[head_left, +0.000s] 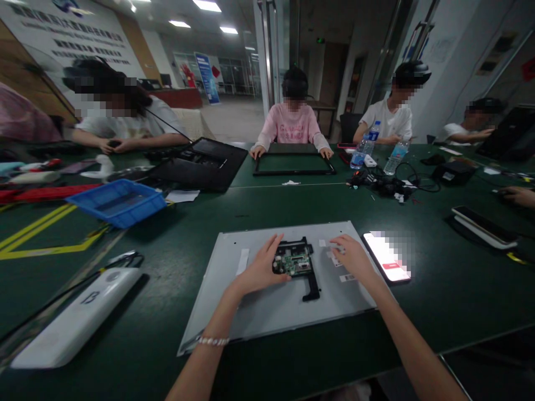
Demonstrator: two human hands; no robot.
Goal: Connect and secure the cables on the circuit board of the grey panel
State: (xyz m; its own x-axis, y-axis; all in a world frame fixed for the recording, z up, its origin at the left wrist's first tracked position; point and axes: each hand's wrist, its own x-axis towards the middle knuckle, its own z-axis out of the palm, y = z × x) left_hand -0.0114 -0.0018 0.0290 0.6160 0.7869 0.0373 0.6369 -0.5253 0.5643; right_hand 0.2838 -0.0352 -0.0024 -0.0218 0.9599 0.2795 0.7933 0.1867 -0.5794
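A green circuit board (296, 265) in a black plastic bracket (311, 285) lies on a pale flat panel (267, 317) in front of me. My left hand (261, 267) is at the board's left end, thumb along its near edge and fingers by its far edge, so it spans the board. Its palm hides part of the board. To the right, above the panel, my right hand (349, 255) is open with its fingers loosely bent and nothing visible in them. White labels (346, 278) are stuck on the panel beneath it.
A lit phone (387, 257) touches the panel's right side. At left are a white power bank (83, 317) with a cable and a blue tray (119, 203). Across the table a person in pink (292, 125) holds a black frame (295, 174). Bottles (396, 157) and tangled cables (388, 186) stand right.
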